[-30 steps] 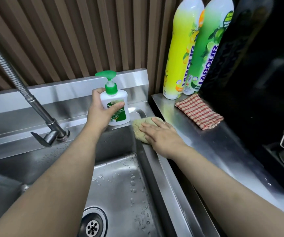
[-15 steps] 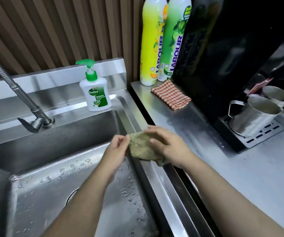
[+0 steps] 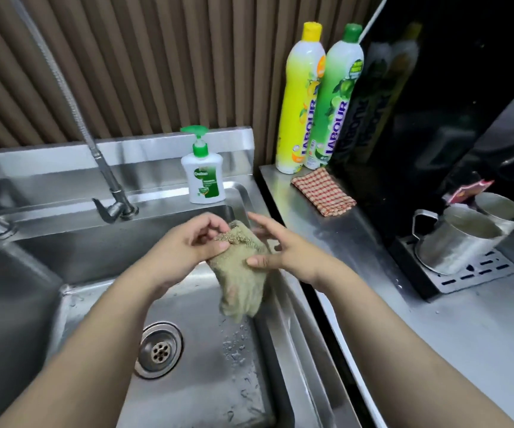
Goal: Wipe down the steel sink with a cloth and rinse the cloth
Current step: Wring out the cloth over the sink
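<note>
Two grips: both hold the cloth (image 3: 243, 282) above the right part of the sink (image 3: 95, 254).
Left grip (image 3: 194, 242): fingers curled, pinching the cloth's top edge.
Right grip (image 3: 283, 251): thumb pressed on the cloth's front, middle fingers behind it, clamping it; the forefinger points out straight and free.
Cloth: olive and crumpled, hanging down from both grips; its lower end is close to the sink's right wall, contact unclear.
Sink: steel, with water drops on its floor to the right of the drain (image 3: 160, 350).
Tap (image 3: 115, 208): on the back ledge, left of the grips, its hose rising up and to the left.
Soap (image 3: 203, 177): white pump bottle, upright on the ledge's right corner.
Desk (image 3: 466, 335): steel, right of the sink.
Bottles: one yellow (image 3: 300, 103) and one green (image 3: 336, 103), upright and touching, in the desk's back corner.
Checked rag (image 3: 323, 191): folded, just in front of the bottles.
Mugs (image 3: 456, 239): two steel ones on a drip tray at the far right.
</note>
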Demonstrator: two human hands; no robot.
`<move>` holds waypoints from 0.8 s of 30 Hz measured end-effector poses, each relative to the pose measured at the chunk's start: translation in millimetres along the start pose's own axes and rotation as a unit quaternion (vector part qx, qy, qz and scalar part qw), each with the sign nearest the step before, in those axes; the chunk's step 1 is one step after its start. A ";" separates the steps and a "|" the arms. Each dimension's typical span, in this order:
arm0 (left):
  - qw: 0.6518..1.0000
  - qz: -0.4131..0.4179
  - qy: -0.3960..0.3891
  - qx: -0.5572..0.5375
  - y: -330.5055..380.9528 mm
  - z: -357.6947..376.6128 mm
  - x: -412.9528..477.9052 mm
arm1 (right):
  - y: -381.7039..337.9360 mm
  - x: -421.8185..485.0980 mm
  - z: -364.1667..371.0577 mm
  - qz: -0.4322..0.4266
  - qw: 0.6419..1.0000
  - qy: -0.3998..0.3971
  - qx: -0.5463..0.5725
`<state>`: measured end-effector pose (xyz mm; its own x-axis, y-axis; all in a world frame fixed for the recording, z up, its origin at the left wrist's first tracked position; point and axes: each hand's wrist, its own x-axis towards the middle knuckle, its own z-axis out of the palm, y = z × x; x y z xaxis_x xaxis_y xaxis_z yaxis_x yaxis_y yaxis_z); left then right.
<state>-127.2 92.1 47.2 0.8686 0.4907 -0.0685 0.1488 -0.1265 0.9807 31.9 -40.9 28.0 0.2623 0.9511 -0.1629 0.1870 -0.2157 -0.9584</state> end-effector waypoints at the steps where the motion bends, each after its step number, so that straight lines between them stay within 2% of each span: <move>1: 1.000 0.006 0.010 0.005 3.3 -5.9 -10.3 | -6.1 5.9 8.6 -0.006 0.999 -0.030 0.032; 5: 0.993 0.028 0.112 -0.017 6.3 -20.3 -52.0 | -22.8 23.1 51.5 -0.050 0.994 -0.057 0.075; 8: 0.966 0.021 0.215 -0.140 6.1 -31.0 -76.9 | -39.1 24.5 79.8 -0.071 0.988 -0.056 0.124; 12: 0.955 -0.055 0.213 -0.201 -5.3 -35.9 -102.9 | -55.2 23.8 110.3 -0.066 0.982 -0.013 0.179; 15: 0.940 -0.058 0.253 -0.220 -11.8 -42.9 -114.7 | -51.8 24.7 126.5 -0.053 0.994 0.028 0.095; 17: 0.936 -0.049 0.250 -0.244 -15.4 -52.8 -121.7 | -54.2 22.0 140.6 -0.042 0.996 0.028 0.071; 21: 0.914 -0.044 0.247 -0.320 -20.0 -77.1 -138.9 | -66.3 16.0 173.1 -0.006 0.979 -0.033 0.203; 22: 0.910 -0.041 0.261 -0.320 -21.2 -83.7 -141.7 | -70.4 14.7 179.9 -0.013 0.976 -0.039 0.214; 24: 0.914 -0.042 0.329 -0.235 -27.9 -96.0 -144.2 | -76.8 15.0 192.7 -0.044 0.979 -0.020 0.199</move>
<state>-301.9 107.7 47.3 0.3680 0.9133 -0.1746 -0.1510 0.2440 0.9579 -160.9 32.5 54.0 0.2226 0.9718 -0.0778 -0.1783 -0.0379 -0.9833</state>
